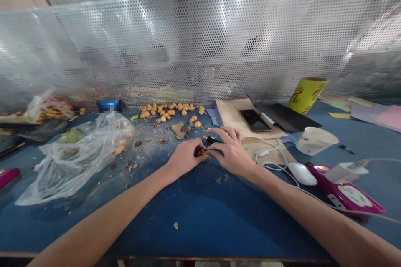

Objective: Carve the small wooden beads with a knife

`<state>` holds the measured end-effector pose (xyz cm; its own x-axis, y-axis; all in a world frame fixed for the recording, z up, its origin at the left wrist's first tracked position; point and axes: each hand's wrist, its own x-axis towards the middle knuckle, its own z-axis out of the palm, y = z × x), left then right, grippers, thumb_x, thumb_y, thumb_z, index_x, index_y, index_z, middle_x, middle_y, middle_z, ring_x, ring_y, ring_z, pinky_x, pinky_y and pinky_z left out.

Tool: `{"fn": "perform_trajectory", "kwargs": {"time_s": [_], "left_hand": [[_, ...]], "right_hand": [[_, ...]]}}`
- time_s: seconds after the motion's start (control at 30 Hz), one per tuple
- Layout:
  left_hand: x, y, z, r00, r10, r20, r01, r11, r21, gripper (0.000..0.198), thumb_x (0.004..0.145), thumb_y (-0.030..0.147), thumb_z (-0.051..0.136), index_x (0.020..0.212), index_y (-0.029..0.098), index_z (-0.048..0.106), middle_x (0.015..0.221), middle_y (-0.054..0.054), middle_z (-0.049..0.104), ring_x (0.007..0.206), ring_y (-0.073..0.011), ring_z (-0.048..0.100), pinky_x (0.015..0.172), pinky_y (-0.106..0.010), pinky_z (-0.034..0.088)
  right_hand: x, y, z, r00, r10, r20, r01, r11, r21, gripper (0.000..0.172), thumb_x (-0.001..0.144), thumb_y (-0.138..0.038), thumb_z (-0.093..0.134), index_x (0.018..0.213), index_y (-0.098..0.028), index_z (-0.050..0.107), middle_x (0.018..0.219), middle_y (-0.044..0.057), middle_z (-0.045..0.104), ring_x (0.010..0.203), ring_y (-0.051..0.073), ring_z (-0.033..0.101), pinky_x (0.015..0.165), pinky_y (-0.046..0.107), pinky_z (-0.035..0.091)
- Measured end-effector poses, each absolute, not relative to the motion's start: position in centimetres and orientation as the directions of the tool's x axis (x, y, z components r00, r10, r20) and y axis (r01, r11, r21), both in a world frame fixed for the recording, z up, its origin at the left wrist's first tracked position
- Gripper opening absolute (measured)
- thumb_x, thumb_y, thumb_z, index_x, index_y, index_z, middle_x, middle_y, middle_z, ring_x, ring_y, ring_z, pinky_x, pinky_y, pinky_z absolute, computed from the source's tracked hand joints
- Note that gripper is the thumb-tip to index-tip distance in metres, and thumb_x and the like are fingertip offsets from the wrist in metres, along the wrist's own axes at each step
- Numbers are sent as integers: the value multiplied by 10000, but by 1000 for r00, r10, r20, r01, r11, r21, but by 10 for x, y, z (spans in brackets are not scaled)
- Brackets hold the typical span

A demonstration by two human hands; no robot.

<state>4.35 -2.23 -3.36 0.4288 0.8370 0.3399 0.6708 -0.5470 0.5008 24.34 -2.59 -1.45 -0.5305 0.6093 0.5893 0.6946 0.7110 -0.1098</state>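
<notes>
Small tan gourds (169, 110) lie in a cluster at the back of the blue table. In front of my body, my left hand (187, 155) is closed around a small brownish piece (200, 151), perhaps a gourd, mostly covered by the fingers. My right hand (230, 148) meets it from the right, thumb and index fingertips pinched at its edge. A black, handle-like thing (213, 139) shows between the right fingers; its far end is hidden. A torn brown scrap (179, 130) lies just beyond my hands.
A clear plastic bag (75, 154) spreads at left among crumbs. On the right are a phone (255, 120) on brown paper, a white cup (316, 141), a yellow tube (308, 95), a white mouse (302, 174) and a magenta power strip (347, 194) with cables. A perforated metal screen (200, 46) stands behind.
</notes>
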Motion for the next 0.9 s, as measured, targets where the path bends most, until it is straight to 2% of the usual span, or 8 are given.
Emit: {"fn": "perform_trajectory", "kwargs": {"time_s": [0.37,0.9], "left_hand": [[43,-22,-35,428,834,349,668,-552,500,263,796,387,723,812,201,539,740,27,601,653,-140,543,615,-251,390],[44,-21,-36,418,834,361,671,-551,495,267,790,399,727,812,202,549,754,19,609,676,-151,560,623,-257,402]], "right_hand": [[244,-24,-16,-552,561,617,662,745,-85,154,914,-280,613,835,-265,745,1321,21,570,1222,287,416,1031,516,280],[243,-23,-18,-552,600,579,656,741,-142,157,911,-253,616,815,-254,740,1270,28,609,1203,281,452,1009,506,316]]}}
